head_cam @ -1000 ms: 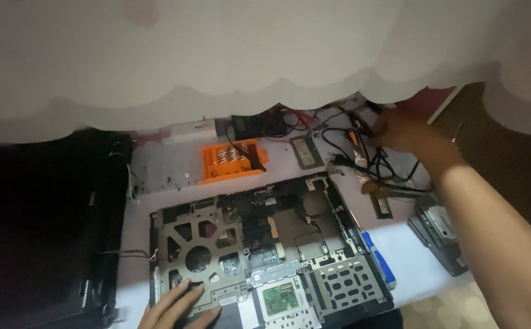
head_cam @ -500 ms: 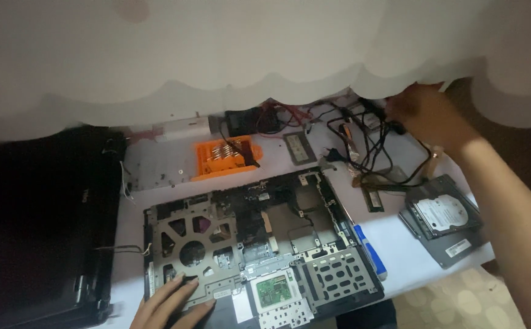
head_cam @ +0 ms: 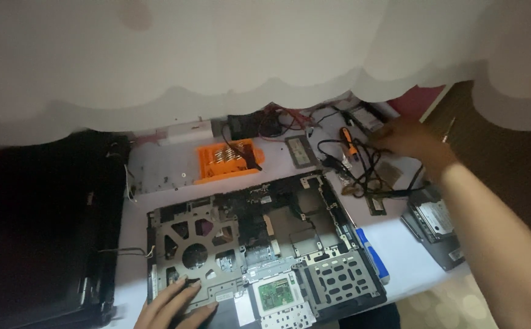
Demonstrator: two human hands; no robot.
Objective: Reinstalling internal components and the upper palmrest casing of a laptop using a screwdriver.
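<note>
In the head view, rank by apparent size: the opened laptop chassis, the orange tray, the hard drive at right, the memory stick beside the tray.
1. laptop chassis
2. orange tray
3. hard drive, near the tray's size, so unsure
4. memory stick

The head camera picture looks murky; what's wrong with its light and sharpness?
Head view: dim overall, the black laptop lid at left lost in shadow; the right hand over the cables is motion-blurred; the opened laptop chassis under the left hand is sharpest.

White bench (head_cam: pixel 399 256): opened laptop chassis (head_cam: pixel 259 250) at centre; orange tray (head_cam: pixel 229 159) behind it; hard drive (head_cam: pixel 437 224) right of it; black lid panel (head_cam: pixel 40 225) left of it; tangled cables (head_cam: pixel 363 173) behind-right.
</note>
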